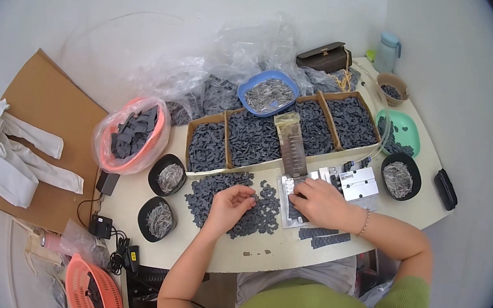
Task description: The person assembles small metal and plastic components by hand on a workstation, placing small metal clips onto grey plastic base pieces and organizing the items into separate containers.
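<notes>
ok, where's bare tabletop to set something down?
Bare strip along the table's near edge, below the loose pile of dark pieces and left hand. Smaller patch right of the black bowl. Crowded: cardboard trays behind, right hand.

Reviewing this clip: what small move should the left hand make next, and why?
Probably pinch one piece from the loose pile of small dark grey plastic pieces: the left hand rests curled on it, while the right hand presses on the clear flat tray.

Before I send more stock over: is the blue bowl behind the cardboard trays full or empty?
Partly full. The blue bowl holds a heap of thin silvery metal pieces covering its bottom, its rim showing above them.
</notes>
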### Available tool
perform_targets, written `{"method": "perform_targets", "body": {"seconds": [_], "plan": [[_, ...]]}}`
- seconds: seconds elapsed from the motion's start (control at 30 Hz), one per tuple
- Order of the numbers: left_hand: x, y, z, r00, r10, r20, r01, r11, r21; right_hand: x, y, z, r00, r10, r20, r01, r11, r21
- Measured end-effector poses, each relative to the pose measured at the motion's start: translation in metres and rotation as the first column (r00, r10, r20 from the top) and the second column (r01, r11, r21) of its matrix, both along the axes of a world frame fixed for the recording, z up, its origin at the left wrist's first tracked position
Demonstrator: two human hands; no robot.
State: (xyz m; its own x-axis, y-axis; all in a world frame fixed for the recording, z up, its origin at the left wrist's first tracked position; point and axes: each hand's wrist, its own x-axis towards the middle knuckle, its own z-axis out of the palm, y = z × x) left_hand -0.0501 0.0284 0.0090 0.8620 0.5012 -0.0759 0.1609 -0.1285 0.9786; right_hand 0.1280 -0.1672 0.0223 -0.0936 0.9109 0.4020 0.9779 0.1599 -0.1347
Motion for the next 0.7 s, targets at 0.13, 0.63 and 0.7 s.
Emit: {"method": "perform_targets", "body": {"seconds": [0.13,0.63,0.7], "plan": [[0.002,0.002,-0.006,0.999,0.013,0.037,-0.016,0.995,0.098,-0.006,0.029,-0.01,0.997,0.077,-0.027,-0.076,0.997,0.003],[0.036,-0.04,0.001,0.97,-0.204,0.132,0.036,0.658,0.752,0.037,0.023,0.012,0.894,-0.104,-0.436,-0.015,0.965,-0.263],[0.048,-0.046,-0.01,0.958,-0.26,0.122,0.015,0.47,0.883,0.036,0.019,0.011,0.927,-0.142,-0.348,0.058,0.969,-0.24]]}}
